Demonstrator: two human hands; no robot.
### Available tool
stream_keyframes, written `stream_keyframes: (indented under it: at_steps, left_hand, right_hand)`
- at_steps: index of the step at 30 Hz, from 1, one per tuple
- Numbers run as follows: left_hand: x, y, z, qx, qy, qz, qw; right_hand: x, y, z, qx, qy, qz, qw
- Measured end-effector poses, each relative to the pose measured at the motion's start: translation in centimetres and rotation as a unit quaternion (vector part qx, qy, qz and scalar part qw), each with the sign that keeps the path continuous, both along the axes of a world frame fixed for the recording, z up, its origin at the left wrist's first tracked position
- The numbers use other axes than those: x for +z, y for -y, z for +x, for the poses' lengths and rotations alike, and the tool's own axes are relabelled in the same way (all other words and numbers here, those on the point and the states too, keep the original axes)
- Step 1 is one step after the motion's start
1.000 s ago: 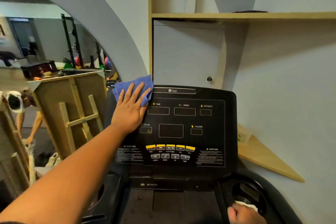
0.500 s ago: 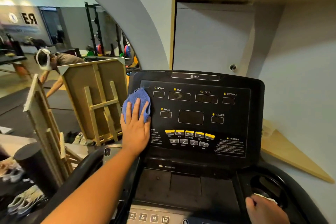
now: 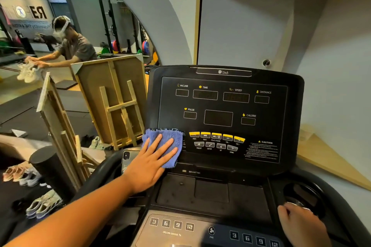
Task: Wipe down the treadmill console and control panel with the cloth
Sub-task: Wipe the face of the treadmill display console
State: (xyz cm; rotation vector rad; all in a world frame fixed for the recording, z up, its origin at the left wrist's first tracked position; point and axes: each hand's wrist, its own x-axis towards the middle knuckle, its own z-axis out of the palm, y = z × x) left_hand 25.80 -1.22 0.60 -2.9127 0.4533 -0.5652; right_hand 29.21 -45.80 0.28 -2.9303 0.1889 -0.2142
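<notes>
Glossy black console (image 3: 224, 106), flat left hand (image 3: 149, 164) pressing fuzzy blue cloth (image 3: 163, 142)

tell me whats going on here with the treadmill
A person is wiping the treadmill console with a blue cloth. The left hand presses the cloth flat against the lower left corner of the display panel, just left of the yellow buttons. The right hand rests by the cup holder at the lower right. A phone sits just left of the console.

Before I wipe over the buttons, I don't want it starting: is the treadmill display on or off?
Off, it seems: every readout window on the console is dark, with no lit digits.
</notes>
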Motion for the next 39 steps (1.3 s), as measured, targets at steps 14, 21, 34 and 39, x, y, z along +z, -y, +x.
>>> stream_keyframes:
  at_steps: [14, 21, 34, 39]
  left_hand:
    - [6.3, 9.5, 8.9, -0.294, -0.07, 0.172, 0.938]
    - [5.9, 16.9, 11.5, -0.311, -0.029, 0.165, 0.936]
    - [15.9, 19.0, 18.3, -0.083, 0.174, -0.028, 0.981]
    - [8.3, 23.2, 16.3, -0.32, 0.043, 0.166, 0.932]
  right_hand:
    - [0.6, 0.8, -0.4, 0.038, -0.052, 0.067, 0.996]
    - [-0.4, 1.2, -0.3, 0.04, -0.031, 0.042, 0.998]
    - [-1.8, 1.7, -0.2, 0.038, 0.0, 0.089, 0.995]
    - [-2.2, 1.8, 0.0, 0.04, -0.001, 0.028, 0.999]
